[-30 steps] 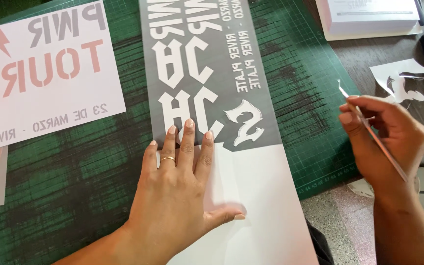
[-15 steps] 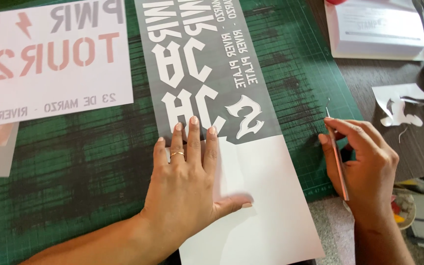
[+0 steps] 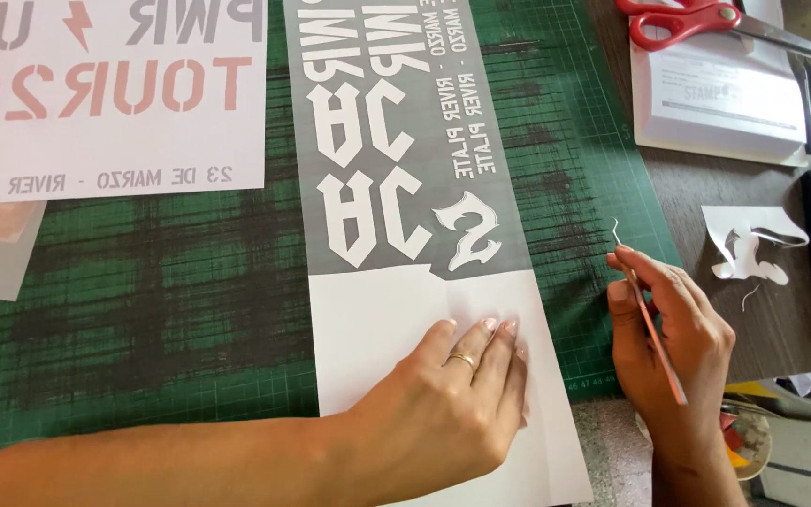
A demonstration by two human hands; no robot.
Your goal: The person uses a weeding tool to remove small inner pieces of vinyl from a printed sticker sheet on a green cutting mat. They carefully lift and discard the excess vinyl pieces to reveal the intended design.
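- Head view, left hand (image 3: 448, 413): laid flat, fingers together, palm down on the bare white lower part of the long vinyl strip (image 3: 424, 263). It grips nothing; it pins the strip to the green cutting mat (image 3: 161, 310). A ring shows on one finger.
- Head view, right hand (image 3: 673, 347): closed in a pen grip around a thin weeding tool (image 3: 654, 324), hooked tip pointing up and away. The hand sits on the mat's right edge, just beside the strip and not touching it. A fine curl of material appears to hang at the tip; too small to confirm.
- Head view, strip: lies lengthwise down the mat, grey film with mirrored white lettering above, white backing exposed below. The grey film ends in a stepped edge just ahead of the left fingertips.
- Surroundings: a white lettered sheet (image 3: 105, 94) at upper left; red-handled scissors (image 3: 678, 23) on a white pad at upper right; a white cut-out scrap (image 3: 753, 244) on the brown table, right of the mat.
- Judgement on step: weeding of excess film seems to be in hand, tool held off between picks.
- Judgement on next move: it calls for bringing the tip back to the grey film's edge and lifting shallowly, the left hand kept firm so the lettering does not lift.
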